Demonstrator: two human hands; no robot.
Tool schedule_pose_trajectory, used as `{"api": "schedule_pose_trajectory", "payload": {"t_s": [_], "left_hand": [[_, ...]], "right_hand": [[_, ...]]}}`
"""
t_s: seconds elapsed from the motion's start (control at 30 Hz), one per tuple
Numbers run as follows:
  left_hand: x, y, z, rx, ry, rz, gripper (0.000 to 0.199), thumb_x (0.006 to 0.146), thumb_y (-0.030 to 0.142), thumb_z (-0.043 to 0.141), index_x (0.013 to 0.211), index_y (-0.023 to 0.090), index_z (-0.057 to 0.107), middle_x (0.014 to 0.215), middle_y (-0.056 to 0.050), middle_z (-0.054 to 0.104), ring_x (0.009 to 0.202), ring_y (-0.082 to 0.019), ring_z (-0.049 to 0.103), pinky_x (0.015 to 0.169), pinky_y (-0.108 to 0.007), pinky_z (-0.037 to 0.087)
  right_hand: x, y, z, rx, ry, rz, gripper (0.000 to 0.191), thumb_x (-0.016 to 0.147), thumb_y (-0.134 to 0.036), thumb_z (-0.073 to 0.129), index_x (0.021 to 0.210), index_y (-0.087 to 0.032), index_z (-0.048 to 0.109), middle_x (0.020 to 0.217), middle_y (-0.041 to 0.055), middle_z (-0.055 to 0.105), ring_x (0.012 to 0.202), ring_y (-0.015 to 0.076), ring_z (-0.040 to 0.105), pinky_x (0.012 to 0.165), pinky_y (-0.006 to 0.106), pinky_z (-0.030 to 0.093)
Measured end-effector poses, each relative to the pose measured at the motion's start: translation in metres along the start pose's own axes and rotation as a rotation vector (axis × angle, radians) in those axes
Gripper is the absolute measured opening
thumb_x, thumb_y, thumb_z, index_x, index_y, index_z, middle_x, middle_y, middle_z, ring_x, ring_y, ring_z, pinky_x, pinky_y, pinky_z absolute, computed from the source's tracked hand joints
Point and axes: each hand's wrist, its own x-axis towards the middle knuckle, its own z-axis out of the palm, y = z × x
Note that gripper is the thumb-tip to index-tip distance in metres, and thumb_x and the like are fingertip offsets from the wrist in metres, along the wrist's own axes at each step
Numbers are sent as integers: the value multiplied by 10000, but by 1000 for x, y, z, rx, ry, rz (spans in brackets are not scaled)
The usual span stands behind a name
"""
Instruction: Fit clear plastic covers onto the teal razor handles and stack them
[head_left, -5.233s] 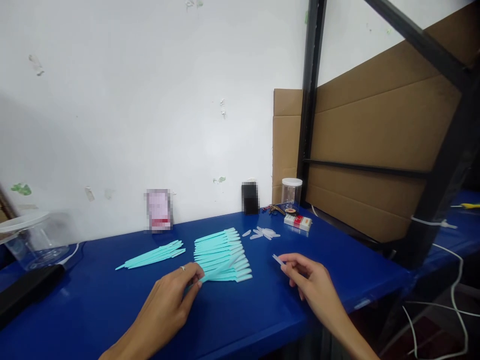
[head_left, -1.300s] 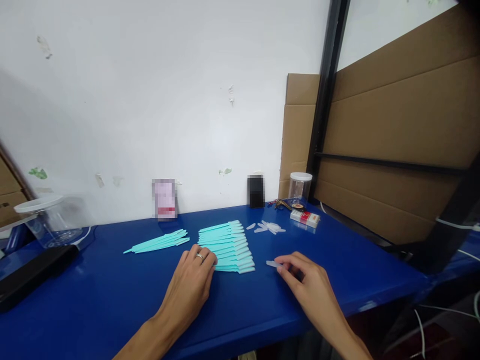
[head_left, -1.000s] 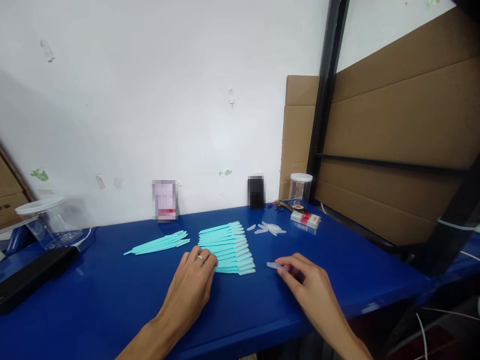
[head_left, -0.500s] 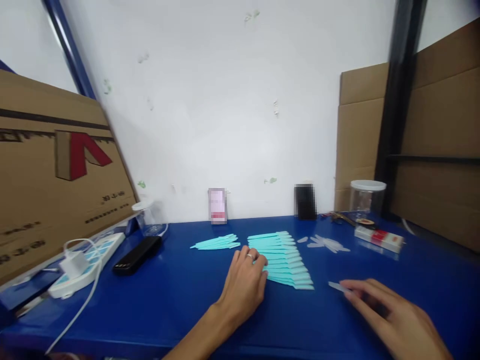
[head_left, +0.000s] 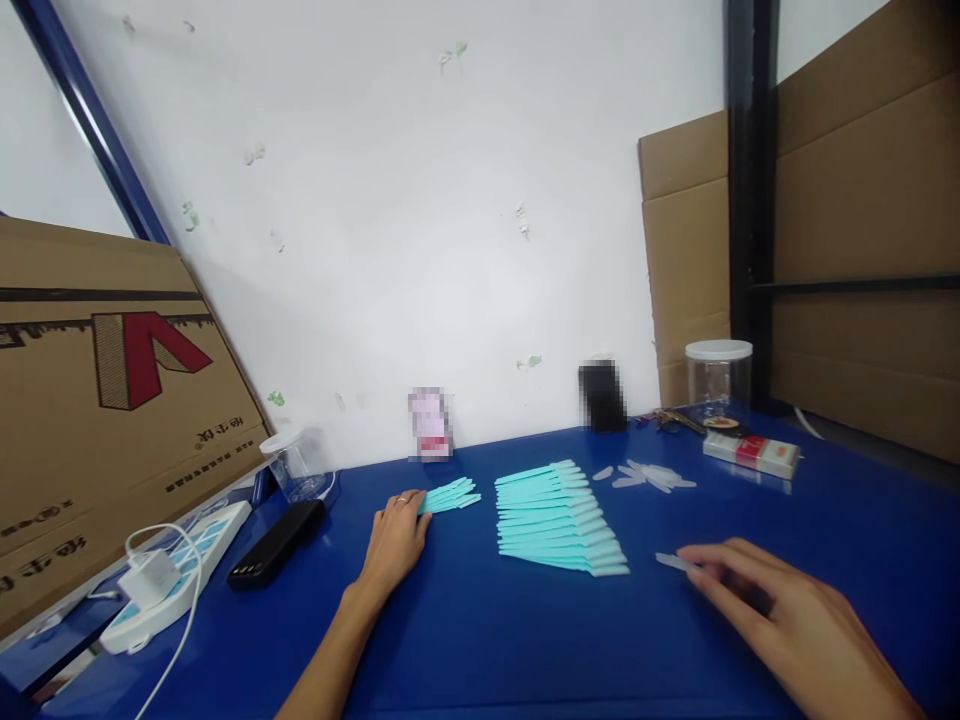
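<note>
My left hand (head_left: 395, 540) is at the left end of a small pile of thin teal sticks (head_left: 454, 494), with the pile's ends between its thumb and curled forefinger; how many it grips is hidden. To the right of that pile lies a row of teal sticks with whitish sleeves on their right ends (head_left: 555, 515), fanned side by side on the blue table (head_left: 450, 640). Between thumb and forefinger, my right hand (head_left: 772, 600) pinches a small translucent white sleeve (head_left: 673, 562), its tip pointing left toward the row. Several loose white sleeves (head_left: 652, 477) lie beyond it.
A black power bank (head_left: 276, 543) and a white power strip (head_left: 187, 580) with a plugged-in charger (head_left: 148, 577) lie on the left. Clear lidded jars (head_left: 296, 470) (head_left: 718, 380) stand at both sides. A red-white box (head_left: 750, 455) lies right. Two blurred upright objects lean on the wall.
My left hand has moved left from the row of sleeved sticks to the small teal pile. My right hand still pinches the white sleeve at nearly the same spot. The view has tilted slightly.
</note>
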Motion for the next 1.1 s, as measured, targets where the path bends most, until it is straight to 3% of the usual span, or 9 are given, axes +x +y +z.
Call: {"api": "schedule_pose_trajectory", "payload": {"t_s": [0.1,0.3,0.7,0.87,1.1], "left_hand": [[-1,2,-5,8,-7,2,281,946,259,419,1133,211,624,1168,-95,667,1057,-270,582,854,-393,436],[-4,5,-15,22,7,5,178,920,209,469,986,218,634,985,-52,681,936,-235,591,772,-318,421],[-2,4,-10,195,18,-14,268,969,256,403,999,190,662,1036,-92,666,966,-257,582,768,-334,405],[-2,6,-14,235,-9,54,350,987,269,345,1007,176,682,993,-110,685,941,-286,595,758,-366,408],[-1,4,-14,234,63,74,344,977,235,296,968,158,632,959,-142,674,941,-341,575,737,-413,372]], "right_hand": [[0,-1,-1,-18,-12,18,351,785,-603,569,881,-333,772,918,28,743,740,228,715,507,248,532],[0,0,0,-24,-4,8,347,798,-592,567,899,-327,767,886,27,738,712,213,707,518,235,534],[-1,-6,-1,-6,-59,42,315,860,-526,530,941,-307,740,965,21,728,825,221,696,619,243,518],[-2,-21,-6,25,-70,41,258,897,-434,520,931,-286,728,892,22,704,779,208,662,690,275,484],[-1,-26,-8,19,-94,36,218,916,-384,524,939,-272,710,815,12,646,727,192,623,674,280,443]]}}
